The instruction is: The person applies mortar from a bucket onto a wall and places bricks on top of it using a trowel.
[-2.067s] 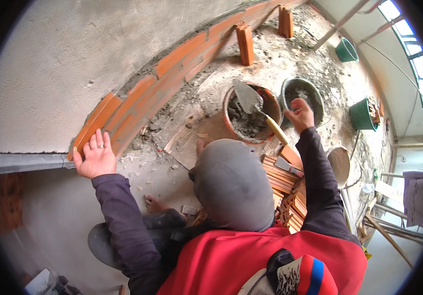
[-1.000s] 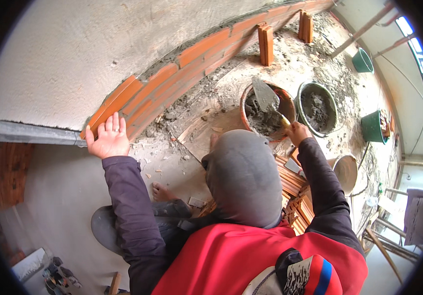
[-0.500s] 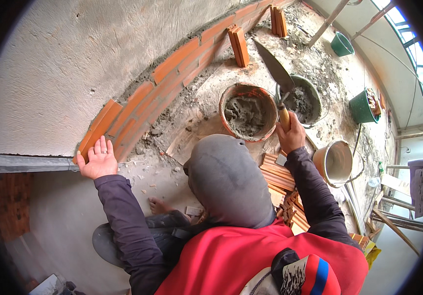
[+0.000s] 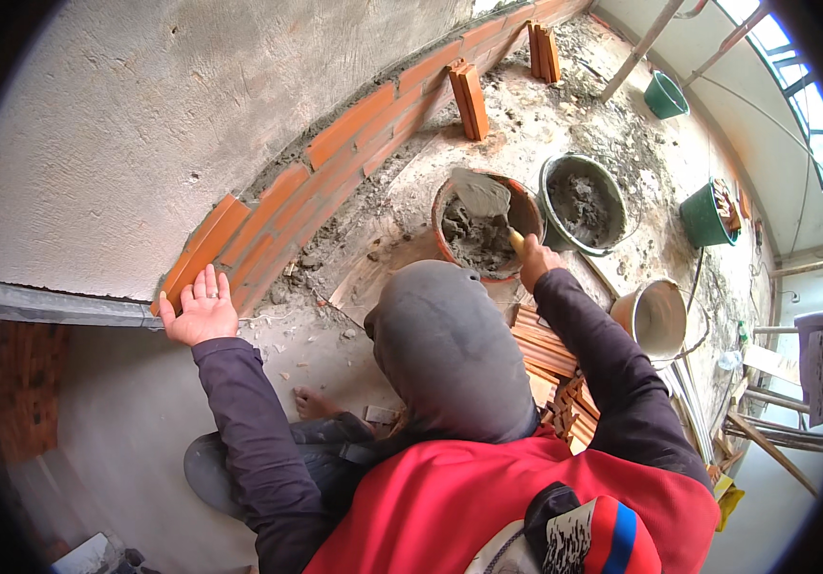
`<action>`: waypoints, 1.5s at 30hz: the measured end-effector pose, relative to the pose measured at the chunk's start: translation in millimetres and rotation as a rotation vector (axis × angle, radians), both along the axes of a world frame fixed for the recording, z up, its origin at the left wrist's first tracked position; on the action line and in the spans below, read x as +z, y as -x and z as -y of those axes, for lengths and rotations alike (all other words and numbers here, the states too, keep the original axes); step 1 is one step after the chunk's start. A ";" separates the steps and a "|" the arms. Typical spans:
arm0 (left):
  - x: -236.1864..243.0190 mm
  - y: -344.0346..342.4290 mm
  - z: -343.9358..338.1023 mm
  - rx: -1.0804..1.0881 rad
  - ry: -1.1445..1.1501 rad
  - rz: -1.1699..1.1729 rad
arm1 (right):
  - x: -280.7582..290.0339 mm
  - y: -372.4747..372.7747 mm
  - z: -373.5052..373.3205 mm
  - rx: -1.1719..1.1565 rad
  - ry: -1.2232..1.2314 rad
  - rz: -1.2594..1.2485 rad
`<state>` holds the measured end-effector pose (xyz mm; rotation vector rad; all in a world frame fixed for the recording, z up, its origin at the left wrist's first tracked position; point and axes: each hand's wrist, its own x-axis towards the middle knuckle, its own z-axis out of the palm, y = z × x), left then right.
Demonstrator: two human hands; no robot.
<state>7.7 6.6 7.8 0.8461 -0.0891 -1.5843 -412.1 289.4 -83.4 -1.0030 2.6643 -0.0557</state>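
My right hand grips the wooden handle of a trowel. The trowel's blade is inside an orange-rimmed bucket, over grey mortar. At the left, my left hand has its fingers stretched out and the palm showing, against the lower end of a tilted orange brick. That brick lies at the near end of a low brick course along the plastered wall. Whether the left fingers press on the brick cannot be made out.
A green bucket of mortar stands beside the orange-rimmed one. Nearer on the right are a pale bucket and stacked grooved bricks. Upright bricks stand along the wall, with a green bucket and poles farther right.
My right hand has moved left and lowered the trowel from the raised position into the orange-rimmed bucket. The left hand stays at the brick.
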 end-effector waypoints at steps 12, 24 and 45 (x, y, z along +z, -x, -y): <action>0.7 -5.0 -0.5 -0.011 0.009 -0.003 | -2.8 -1.3 9.5 -0.057 0.129 0.000; -1.7 -4.1 -0.1 0.001 0.005 0.021 | 20.0 12.8 -29.6 -0.329 0.422 1.274; -4.1 -2.0 -1.8 -0.010 -0.009 0.032 | 19.6 -7.4 9.2 -0.138 0.259 0.513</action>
